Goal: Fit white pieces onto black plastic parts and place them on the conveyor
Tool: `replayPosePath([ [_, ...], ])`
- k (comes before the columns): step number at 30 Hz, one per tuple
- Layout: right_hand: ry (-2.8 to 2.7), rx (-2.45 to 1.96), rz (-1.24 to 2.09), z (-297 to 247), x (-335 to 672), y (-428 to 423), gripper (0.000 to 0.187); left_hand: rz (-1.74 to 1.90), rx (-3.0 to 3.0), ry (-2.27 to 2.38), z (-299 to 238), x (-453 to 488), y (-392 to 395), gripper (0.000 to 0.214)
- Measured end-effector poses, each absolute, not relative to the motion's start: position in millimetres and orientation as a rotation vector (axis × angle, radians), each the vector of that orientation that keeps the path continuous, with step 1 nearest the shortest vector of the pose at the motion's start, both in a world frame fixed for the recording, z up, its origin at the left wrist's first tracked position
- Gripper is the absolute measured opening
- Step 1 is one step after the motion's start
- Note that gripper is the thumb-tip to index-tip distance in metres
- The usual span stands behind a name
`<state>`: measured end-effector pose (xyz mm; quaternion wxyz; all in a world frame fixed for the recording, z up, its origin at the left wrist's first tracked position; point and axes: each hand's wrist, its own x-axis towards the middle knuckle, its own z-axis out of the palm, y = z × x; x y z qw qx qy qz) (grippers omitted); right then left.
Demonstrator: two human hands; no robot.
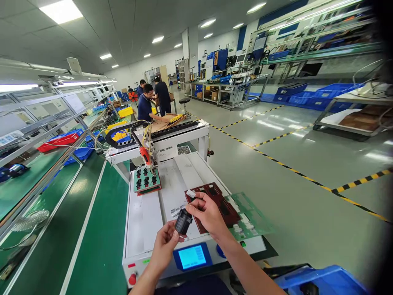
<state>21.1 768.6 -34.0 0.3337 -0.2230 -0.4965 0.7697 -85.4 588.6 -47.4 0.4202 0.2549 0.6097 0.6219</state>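
Observation:
My left hand [166, 241] is closed around the lower side of a black ribbed cylindrical plastic part [183, 223], tilted above the white machine bed. My right hand [209, 214] is closed too, its thumb reaching the top rim of that black part. At its fingertips a small white piece [190, 193] sticks out; its kind is too small to make out. Beneath the right hand lies a dark red fixture plate [211, 189] with cut-outs. Farther back, a green fixture [147, 180] carries several black parts, below the machine's red-bodied tool head [144, 155].
A lit blue screen [192, 257] and a red button [132, 279] are on the machine's front. A clear green sheet [250, 217] juts over its right edge. At lower right stands a blue bin [325, 282]. A green conveyor [89, 221] runs left; co-workers [145, 104] stand behind.

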Motion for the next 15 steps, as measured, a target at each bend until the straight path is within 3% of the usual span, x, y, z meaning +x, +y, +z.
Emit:
replayPosePath([
  [5,-1.163,-0.542,2.177,-16.4,34.3,747.3,0.066,1.532,0.727,1.272,-37.2,-76.1,591.7,0.047],
  [7,-1.252,-0.491,2.194,-13.8,40.3,741.8,0.061,1.555,0.718,1.169,-35.1,-73.0,587.3,0.053],
  [11,-1.531,-0.553,1.793,-13.5,54.3,723.5,0.034,1.671,0.766,1.167,-31.8,-72.9,577.8,0.078],
  [13,-1.481,-0.579,1.662,-14.6,60.4,711.1,0.025,1.703,0.863,1.34,-28.7,-74.6,575.3,0.07],
  [15,-1.358,-0.54,1.825,-16.6,64.5,699.0,0.034,1.694,0.965,1.509,-24.8,-75.8,574.1,0.057],
])
